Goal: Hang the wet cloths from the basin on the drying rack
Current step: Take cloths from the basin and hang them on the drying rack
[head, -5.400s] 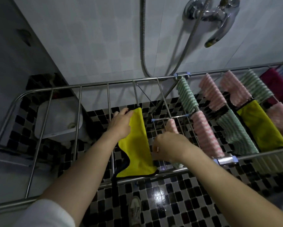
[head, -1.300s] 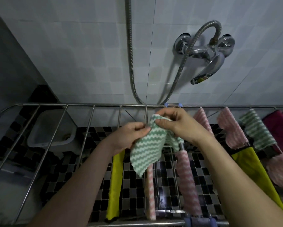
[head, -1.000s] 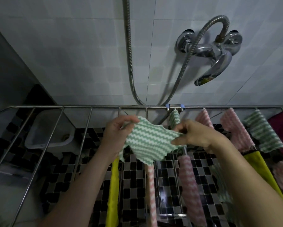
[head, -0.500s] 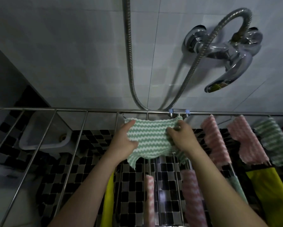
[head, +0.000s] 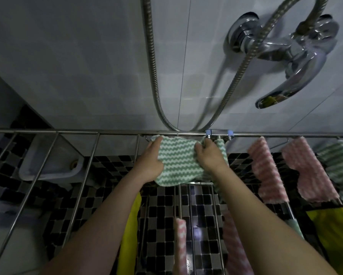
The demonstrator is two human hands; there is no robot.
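1. Left hand (head: pixel 149 164): grips the left edge of the green cloth (head: pixel 178 162), thumb on top, fingers reaching up to the far rail of the rack (head: pixel 77 132).
2. Right hand (head: pixel 210 158): fingers curled round the cloth's top right corner, just under the rail.
3. Green cloth: spread flat between my two hands. Top edge touches the rail; lower edge hangs loose between my wrists.
4. Just right of the right hand: second green cloth (head: pixel 221 150) hung on a rod, partly hidden by my forearm.
5. Further right: pink cloth (head: pixel 265 167), then second pink cloth (head: pixel 309 171), both hung and apart from each other.
6. Under my left forearm: yellow cloth (head: pixel 130 235), hanging.
7. Above the hands: hose (head: pixel 152 66) loops down the tiled wall to the rail. Tap (head: pixel 285 50) is up and right of the right hand.
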